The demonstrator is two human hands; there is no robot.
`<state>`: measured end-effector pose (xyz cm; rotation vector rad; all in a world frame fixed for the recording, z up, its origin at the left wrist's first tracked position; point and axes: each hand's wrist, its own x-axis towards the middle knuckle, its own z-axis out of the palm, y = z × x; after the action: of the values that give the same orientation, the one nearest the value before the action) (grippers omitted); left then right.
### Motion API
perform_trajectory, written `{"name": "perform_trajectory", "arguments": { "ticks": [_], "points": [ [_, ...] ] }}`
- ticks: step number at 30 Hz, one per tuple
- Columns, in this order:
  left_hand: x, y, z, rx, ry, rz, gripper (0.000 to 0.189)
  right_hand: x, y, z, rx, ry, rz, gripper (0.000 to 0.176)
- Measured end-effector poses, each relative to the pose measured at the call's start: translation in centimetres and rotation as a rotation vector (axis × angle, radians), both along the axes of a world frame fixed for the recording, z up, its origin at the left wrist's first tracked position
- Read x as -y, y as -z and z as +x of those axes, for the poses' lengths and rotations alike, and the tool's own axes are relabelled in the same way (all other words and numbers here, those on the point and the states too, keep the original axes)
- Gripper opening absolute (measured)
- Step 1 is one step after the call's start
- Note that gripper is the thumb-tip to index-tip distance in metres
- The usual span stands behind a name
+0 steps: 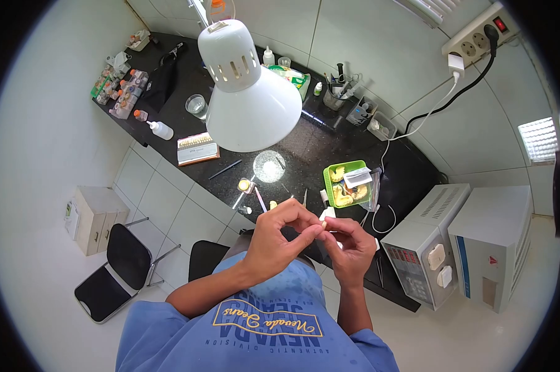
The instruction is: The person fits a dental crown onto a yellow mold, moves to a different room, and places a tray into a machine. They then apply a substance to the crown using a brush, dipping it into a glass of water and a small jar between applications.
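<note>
Both hands meet at the front edge of the black worktop [305, 152]. Between their fingertips is a tiny pale piece [324, 224], too small to make out well. My left hand [283, 239] pinches it with thumb and index finger from the left. From the right, my right hand [349, 248] closes its thumb and fingers on the same piece. Something white [328, 213] shows just behind the fingertips. Beyond it stands a green tray [328, 186] with yellowish dental casts [344, 196]. A pink-white stick [261, 200] lies left of my left hand.
A white lamp [255, 105] hangs low over the worktop. A glass [196, 106], a shade-guide box [197, 149] and a dark pen [225, 169] lie at left. Holders with tools [339, 93] stand at the back. Grey machines [425, 248] are at right, a black chair [129, 255] at left.
</note>
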<state>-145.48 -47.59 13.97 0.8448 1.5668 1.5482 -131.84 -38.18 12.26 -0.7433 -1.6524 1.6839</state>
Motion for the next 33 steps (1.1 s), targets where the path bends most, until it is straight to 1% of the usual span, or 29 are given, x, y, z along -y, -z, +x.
{"name": "perform_trajectory", "arguments": {
  "ticks": [1,2,3,4,5,6,7,9,12,13,14,15,17,18,21,22,23,24,25,26,28,30,31,32,33],
  "points": [
    [0.0,0.1,-0.1,-0.001,0.001,0.000,0.007,-0.1,-0.3,-0.1,0.001,-0.012,0.072,0.024],
    [0.0,0.3,-0.2,0.075,0.019,-0.016,0.008,-0.1,-0.4,-0.1,0.002,-0.024,0.144,0.021],
    [-0.1,0.4,-0.3,0.151,0.037,-0.031,0.009,-0.3,-0.2,0.0,0.002,-0.022,0.144,0.021],
    [-0.1,0.2,-0.4,0.150,0.039,-0.031,0.009,-0.6,0.2,0.2,0.001,-0.036,0.283,0.027],
    [-0.1,-0.1,-0.5,0.239,0.059,-0.025,0.011,-0.8,0.5,0.3,0.000,-0.050,0.423,0.032],
    [-0.1,-0.2,-0.6,0.326,0.079,-0.018,0.012,-1.0,0.3,0.2,-0.001,-0.048,0.424,0.032],
    [-0.1,-0.2,-0.7,0.325,0.079,-0.019,0.012,-1.1,-0.1,0.2,0.004,-0.066,0.459,0.031],
    [0.1,0.1,-0.8,0.426,0.106,-0.020,0.014,-1.2,-0.3,0.3,0.006,-0.082,0.490,0.030],
    [0.3,0.5,-0.8,0.371,0.123,-0.030,0.015,-1.0,-0.1,0.4,0.004,-0.114,0.428,0.030],
    [0.4,0.7,-0.9,0.370,0.125,-0.033,0.015,-0.5,-0.2,0.4,-0.026,-0.087,0.202,0.031],
    [0.5,0.8,-1.0,0.425,0.177,-0.015,0.015,-0.2,-0.3,0.4,-0.055,-0.060,-0.023,0.032],
    [0.5,0.9,-1.0,0.482,0.228,0.003,0.016,-0.1,-0.4,0.6,-0.056,-0.056,-0.025,0.032],
    [0.5,0.6,-0.7,0.511,0.268,-0.023,0.017,0.0,-0.6,0.8,-0.138,-0.098,-0.181,0.035],
    [0.5,0.5,-0.5,0.540,0.305,-0.045,0.019,0.1,-0.7,0.9,-0.138,-0.092,-0.181,0.035],
    [0.6,0.7,-0.1,0.544,0.319,-0.123,0.023,0.2,-0.6,1.4,-0.158,-0.132,-0.252,0.030],
    [0.8,1.2,0.0,0.546,0.321,-0.122,0.023,0.1,-0.1,1.7,-0.121,-0.106,-0.244,0.025],
    [1.1,2.1,0.1,0.600,0.256,-0.137,0.025,-0.2,0.6,2.0,-0.086,-0.082,-0.234,0.019],
    [1.6,2.9,0.2,0.653,0.189,-0.152,0.027,-0.6,1.3,2.4,-0.087,-0.084,-0.232,0.019],
    [2.5,3.6,0.2,0.620,0.157,-0.201,0.033,-1.1,2.3,3.1,-0.075,-0.046,-0.245,0.018],
    [4.0,5.4,0.1,0.623,0.155,-0.201,0.033,-1.5,3.5,3.9,-0.062,-0.008,-0.259,0.018],
    [7.7,10.9,-0.4,0.399,0.171,-0.255,0.037,-2.3,6.5,5.3,-0.005,0.030,-0.249,0.018],
    [11.4,14.9,-0.8,0.343,0.146,-0.476,0.041,-2.6,9.8,6.5,0.273,0.181,-0.245,0.020],
    [13.0,16.7,-0.9,0.492,0.086,-0.568,0.042,-2.7,11.4,6.9,0.354,0.179,-0.216,0.020],
    [14.1,17.9,-0.7,0.496,0.093,-0.579,0.042,-2.7,13.2,7.1,0.398,0.198,-0.184,0.019],
    [14.8,19.0,-0.5,0.469,0.072,-0.709,0.042,-2.5,15.1,7.3,0.440,0.195,-0.087,0.018]
  ]
}}
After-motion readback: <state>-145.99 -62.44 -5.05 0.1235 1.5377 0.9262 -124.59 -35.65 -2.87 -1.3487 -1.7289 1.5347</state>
